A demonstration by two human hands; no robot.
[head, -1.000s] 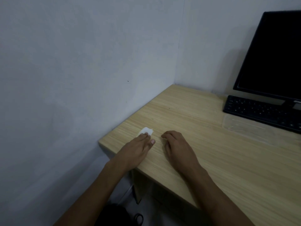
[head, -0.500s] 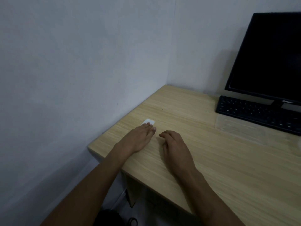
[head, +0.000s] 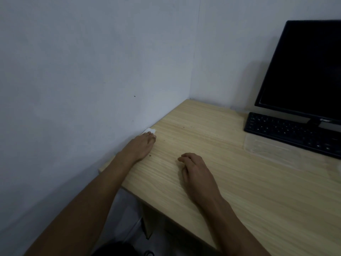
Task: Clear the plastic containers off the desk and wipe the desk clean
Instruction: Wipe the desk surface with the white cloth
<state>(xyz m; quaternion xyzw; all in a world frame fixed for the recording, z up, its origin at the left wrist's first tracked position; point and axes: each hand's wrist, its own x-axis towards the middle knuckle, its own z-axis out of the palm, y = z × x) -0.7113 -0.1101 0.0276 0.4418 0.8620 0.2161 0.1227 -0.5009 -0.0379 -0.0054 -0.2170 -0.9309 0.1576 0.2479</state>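
Note:
My left hand lies flat on the light wooden desk, pressing a small white tissue against the surface close to the left wall. Only the tissue's far end shows past my fingertips. My right hand rests palm down on the desk, fingers loosely curled, holding nothing. A clear plastic container lies on the desk in front of the keyboard, to the right of both hands. A few small crumbs dot the wood beside my left hand.
A black keyboard and a black monitor stand at the back right. White walls close the desk in on the left and at the back. The desk's near-left corner sits beside my left forearm.
My left hand has slid the tissue away from me along the wall side of the desk. My right hand has stayed about where it was.

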